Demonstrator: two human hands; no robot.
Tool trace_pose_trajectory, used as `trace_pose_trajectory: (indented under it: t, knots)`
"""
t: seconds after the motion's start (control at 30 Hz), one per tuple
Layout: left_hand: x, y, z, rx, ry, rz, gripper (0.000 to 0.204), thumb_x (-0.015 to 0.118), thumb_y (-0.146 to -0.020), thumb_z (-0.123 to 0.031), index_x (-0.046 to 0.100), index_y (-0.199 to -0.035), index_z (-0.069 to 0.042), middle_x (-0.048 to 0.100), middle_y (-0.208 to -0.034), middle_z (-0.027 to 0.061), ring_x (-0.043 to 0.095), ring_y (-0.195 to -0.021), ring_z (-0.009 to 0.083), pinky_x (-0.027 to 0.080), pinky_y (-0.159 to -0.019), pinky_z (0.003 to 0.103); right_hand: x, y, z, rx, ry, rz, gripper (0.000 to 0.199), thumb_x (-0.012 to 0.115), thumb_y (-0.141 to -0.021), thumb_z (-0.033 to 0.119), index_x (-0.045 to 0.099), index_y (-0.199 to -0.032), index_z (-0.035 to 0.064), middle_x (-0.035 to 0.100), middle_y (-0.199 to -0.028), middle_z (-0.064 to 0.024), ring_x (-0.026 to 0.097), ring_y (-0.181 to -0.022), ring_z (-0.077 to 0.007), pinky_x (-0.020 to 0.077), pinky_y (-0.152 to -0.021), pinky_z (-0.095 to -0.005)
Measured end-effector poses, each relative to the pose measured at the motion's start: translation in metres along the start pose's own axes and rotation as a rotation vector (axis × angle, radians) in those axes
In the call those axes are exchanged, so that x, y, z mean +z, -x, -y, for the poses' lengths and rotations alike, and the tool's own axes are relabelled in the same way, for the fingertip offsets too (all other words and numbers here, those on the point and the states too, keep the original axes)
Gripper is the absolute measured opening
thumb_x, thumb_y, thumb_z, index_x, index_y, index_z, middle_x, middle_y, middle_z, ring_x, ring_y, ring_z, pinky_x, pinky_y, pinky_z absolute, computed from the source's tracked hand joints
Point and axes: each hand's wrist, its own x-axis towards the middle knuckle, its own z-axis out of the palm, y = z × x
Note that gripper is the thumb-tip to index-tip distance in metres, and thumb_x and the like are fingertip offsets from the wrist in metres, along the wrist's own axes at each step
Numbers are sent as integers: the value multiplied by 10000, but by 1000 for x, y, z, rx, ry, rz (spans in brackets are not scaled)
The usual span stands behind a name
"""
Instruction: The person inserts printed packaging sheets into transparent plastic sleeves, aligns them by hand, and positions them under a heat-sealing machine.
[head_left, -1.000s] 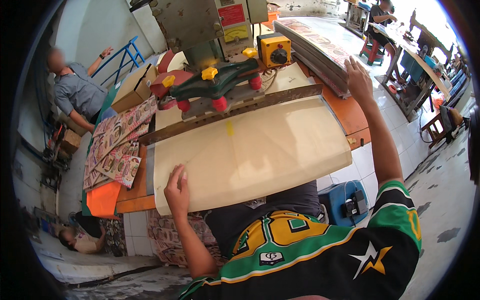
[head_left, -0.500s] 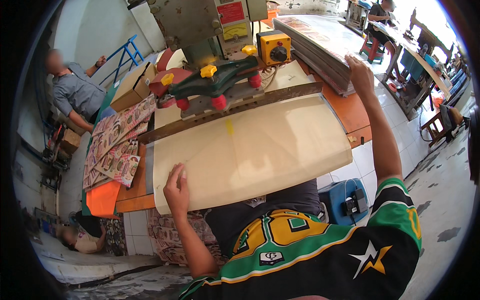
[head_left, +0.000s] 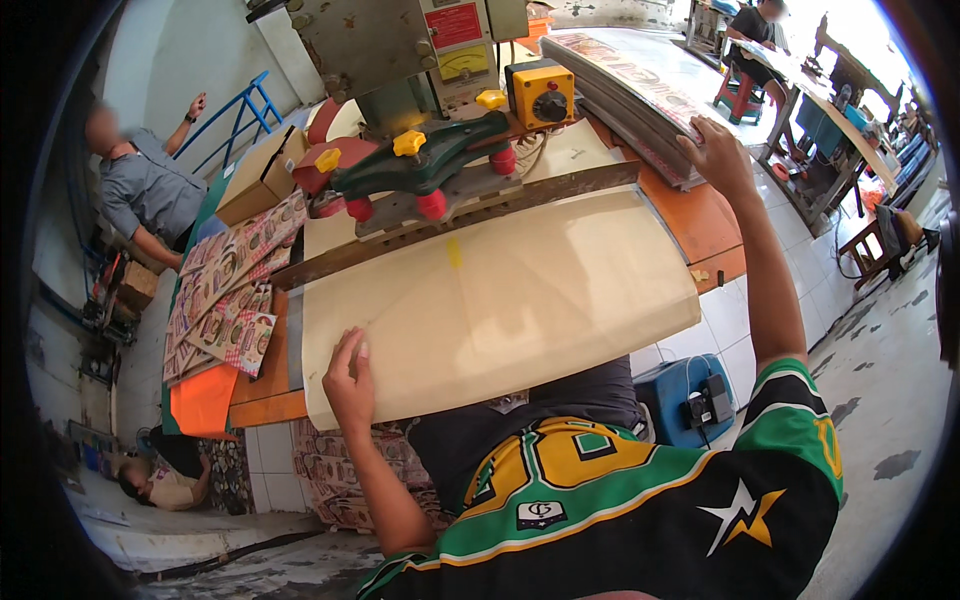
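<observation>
A large cream sheet (head_left: 500, 310) lies across the worktable in front of me, its near edge overhanging toward my lap. My left hand (head_left: 350, 378) rests on the sheet's left part, fingers extended and holding nothing. Out to the right, my right hand (head_left: 722, 160) touches the near corner of a tall stack of printed sheets (head_left: 640, 115). Its thumb is spread from the fingers at the stack's edge. Along the sheet's far side runs a long metal bar (head_left: 590, 183), under a dark green press head (head_left: 430, 165) with yellow knobs and red feet.
Printed cardboard pieces (head_left: 235, 265) lie heaped at left beside an open cardboard box (head_left: 262, 178). A yellow control box (head_left: 541, 95) sits by the press. One person (head_left: 155, 185) stands at left; others sit farther off. A blue container (head_left: 682, 400) is on the floor.
My right hand has shifted slightly down at the stack's corner, and its thumb now shows apart from the fingers. The left hand stays on the sheet. The person at left has raised a hand.
</observation>
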Motion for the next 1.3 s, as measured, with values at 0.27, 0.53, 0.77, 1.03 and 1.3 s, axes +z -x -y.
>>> trace_pose_trajectory:
  t: [0.27,0.53,0.77,1.03,1.3]
  knots:
    - [0,-2,-2,-11,2,1,300,573,-1002,-113,674,-1253,16,672,-1305,205,602,-1294,339,468,-1078,409,19,3,-8,-104,231,-128,322,551,-1030,287,603,-1182,8,681,-1240,-186,650,-1159,-354,541,-963,-457]
    - [-2,0,-3,-30,14,7,313,573,-1009,-136,671,-1266,12,669,-1313,203,596,-1302,337,462,-1085,408,16,1,-10,-166,269,-100,270,554,-1028,257,591,-1158,23,702,-1165,-162,671,-1123,-327,559,-931,-444]
    - [-2,0,-1,-14,7,4,308,568,-998,-102,668,-1263,19,675,-1305,196,601,-1296,336,467,-1079,406,-3,4,9,29,78,-3,302,572,-1016,331,582,-1116,46,719,-1072,-171,694,-1019,-373,565,-847,-481]
    - [-1,0,-2,-18,11,0,305,570,-982,-76,669,-1251,25,676,-1302,196,602,-1294,339,468,-1079,405,-10,-1,12,66,-29,21,224,590,-998,268,530,-1039,56,707,-969,-190,688,-936,-399,532,-779,-506]
    - [-1,1,-3,-18,15,0,306,564,-988,-84,670,-1252,27,672,-1307,205,597,-1300,342,465,-1084,409,-13,-2,20,-9,45,-28,148,605,-970,173,548,-998,40,693,-936,-166,666,-947,-376,523,-824,-480]
